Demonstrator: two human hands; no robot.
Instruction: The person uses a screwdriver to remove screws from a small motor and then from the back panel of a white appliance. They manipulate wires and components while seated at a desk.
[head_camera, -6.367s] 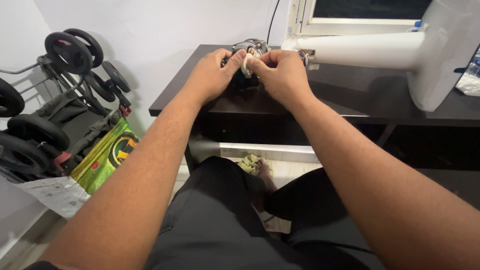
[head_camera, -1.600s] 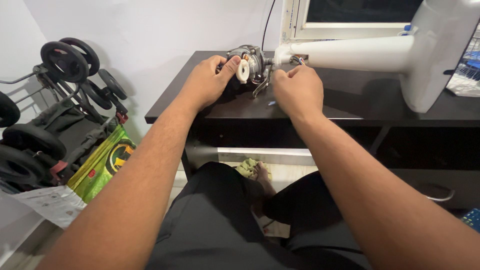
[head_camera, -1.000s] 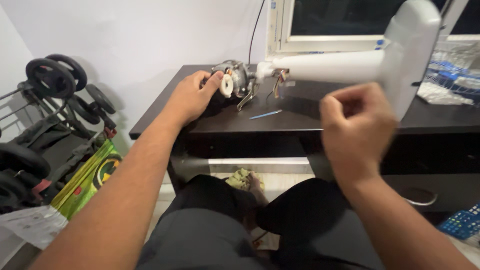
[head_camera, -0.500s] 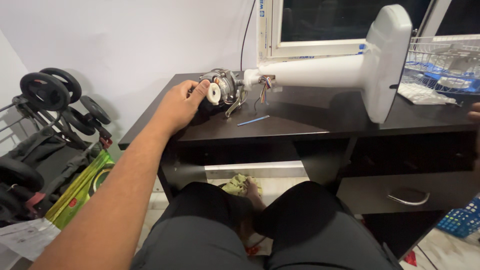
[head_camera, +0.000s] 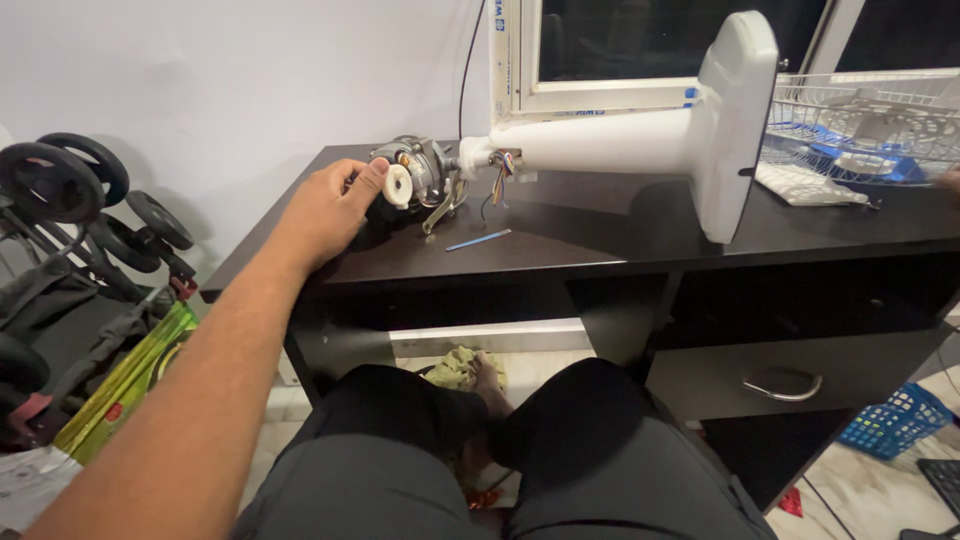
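Left hand (head_camera: 330, 205) steadies the fan motor (head_camera: 415, 180) on the worktop (head_camera: 560, 250), grip pressed on its white hub; blue stick (head_camera: 478, 239) lies at five o'clock. Right hand out of view.

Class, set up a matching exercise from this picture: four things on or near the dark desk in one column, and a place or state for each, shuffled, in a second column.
1. Fan motor
2. White fan stand
3. Blue stick
4. Blue basket

a. On the floor, at the right
b. Lying on its side across the desk
c. Touched by the left hand
d. Flat on the desk, in front of the motor

Pairs: 1-c, 2-b, 3-d, 4-a
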